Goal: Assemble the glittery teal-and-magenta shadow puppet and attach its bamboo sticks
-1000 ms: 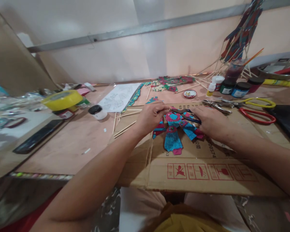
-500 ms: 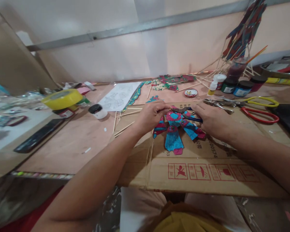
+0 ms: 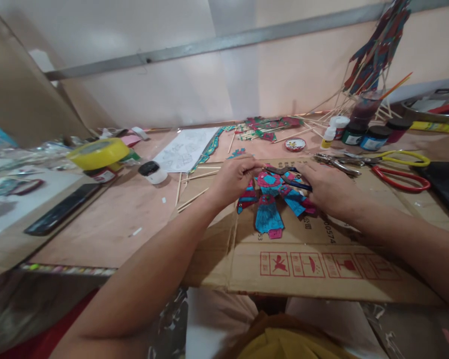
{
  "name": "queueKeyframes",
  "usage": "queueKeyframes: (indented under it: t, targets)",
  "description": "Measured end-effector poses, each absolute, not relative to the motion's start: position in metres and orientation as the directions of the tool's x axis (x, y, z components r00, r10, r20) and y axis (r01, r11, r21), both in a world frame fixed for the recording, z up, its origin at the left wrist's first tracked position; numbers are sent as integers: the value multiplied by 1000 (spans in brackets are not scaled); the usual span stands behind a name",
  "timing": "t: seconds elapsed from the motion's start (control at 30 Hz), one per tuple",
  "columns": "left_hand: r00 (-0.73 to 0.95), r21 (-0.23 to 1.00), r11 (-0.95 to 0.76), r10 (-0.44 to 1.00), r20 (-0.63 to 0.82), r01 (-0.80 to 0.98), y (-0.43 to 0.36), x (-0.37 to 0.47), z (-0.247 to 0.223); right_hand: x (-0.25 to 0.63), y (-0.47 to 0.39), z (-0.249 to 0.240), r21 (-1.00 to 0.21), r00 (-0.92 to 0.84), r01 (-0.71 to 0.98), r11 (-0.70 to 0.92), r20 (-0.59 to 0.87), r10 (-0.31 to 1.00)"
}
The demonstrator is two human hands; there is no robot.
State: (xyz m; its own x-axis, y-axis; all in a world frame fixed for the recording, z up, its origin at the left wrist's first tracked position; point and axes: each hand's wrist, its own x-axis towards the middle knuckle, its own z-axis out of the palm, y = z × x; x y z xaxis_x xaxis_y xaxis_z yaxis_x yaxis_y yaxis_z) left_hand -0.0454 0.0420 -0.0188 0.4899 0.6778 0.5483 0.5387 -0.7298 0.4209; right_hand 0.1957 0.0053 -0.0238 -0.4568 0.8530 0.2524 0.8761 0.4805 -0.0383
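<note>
My right hand (image 3: 322,187) is closed around the handles of blue-handled pliers (image 3: 306,186). Their dark jaws point left, lying over the top of a painted cut-out figure (image 3: 270,219) in blue and pink. My left hand (image 3: 236,178) has its fingers pinched together at the figure's upper left edge, close to the jaw tips. What exactly sits in that pinch and between the jaws is too small to make out. The figure's flared lower pieces spread toward me over a flat cardboard sheet (image 3: 243,264).
Right of my right hand lie metal pliers (image 3: 338,164), yellow-handled scissors (image 3: 406,158) and red-handled scissors (image 3: 400,179). Paint jars (image 3: 374,138) and a small dish of fasteners (image 3: 295,144) stand behind. Thin sticks (image 3: 192,199), a drawing sheet (image 3: 187,149) and yellow tape (image 3: 97,152) are leftward.
The camera view has shifted very slightly. Both hands, the pliers and the figure keep practically the same positions.
</note>
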Motion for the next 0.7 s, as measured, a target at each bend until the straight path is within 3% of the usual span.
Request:
queueKeyframes:
  t: [0.23, 0.7]
  targets:
    - [521, 475, -718, 696, 494, 509, 45, -48, -20, 196, 6, -18, -31, -450, 884, 467, 214, 867]
    - [492, 428, -724, 685, 537, 541, 43, -47, -18, 197, 4, -16, -29, -479, 865, 501, 249, 842]
